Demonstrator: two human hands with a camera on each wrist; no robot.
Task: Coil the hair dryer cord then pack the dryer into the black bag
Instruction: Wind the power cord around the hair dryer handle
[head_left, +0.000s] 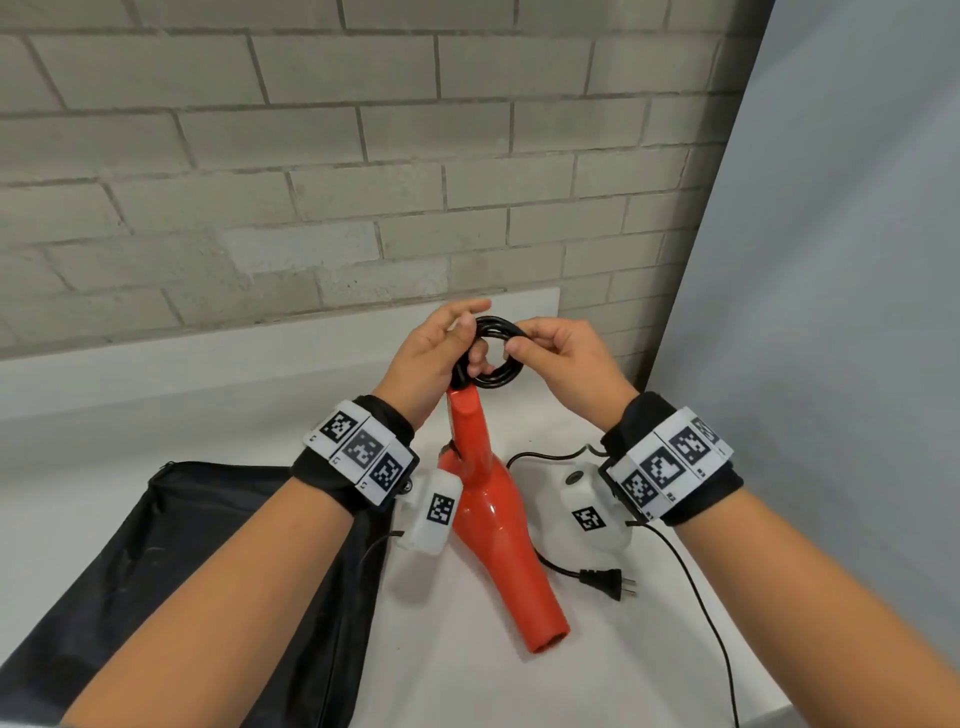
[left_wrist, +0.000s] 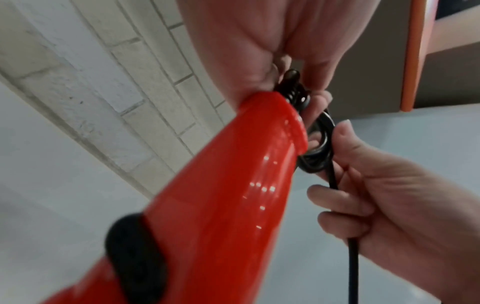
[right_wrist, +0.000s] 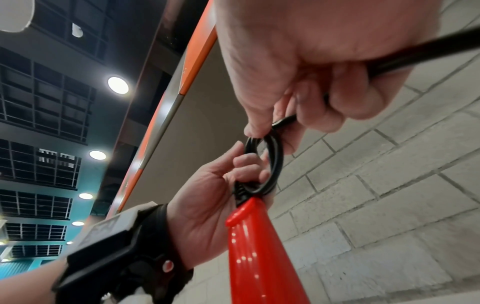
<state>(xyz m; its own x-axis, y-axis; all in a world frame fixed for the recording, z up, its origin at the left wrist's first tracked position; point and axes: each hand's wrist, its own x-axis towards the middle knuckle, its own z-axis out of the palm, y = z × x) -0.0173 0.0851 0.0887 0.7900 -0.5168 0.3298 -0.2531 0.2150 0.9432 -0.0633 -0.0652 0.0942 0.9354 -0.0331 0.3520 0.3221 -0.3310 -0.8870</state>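
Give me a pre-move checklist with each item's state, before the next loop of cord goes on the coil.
1. Coil held at the dryer's handle end by left hand: ok.
2. Right hand grips the free cord feeding the coil: ok.
3. All cord wound: not ok; a loose run and the plug lie on the table.
4. Red hair dryer steady, nozzle down at the table: ok.
5. Black bag within reach on the left: ok.
6. Bag mouth open: cannot tell.
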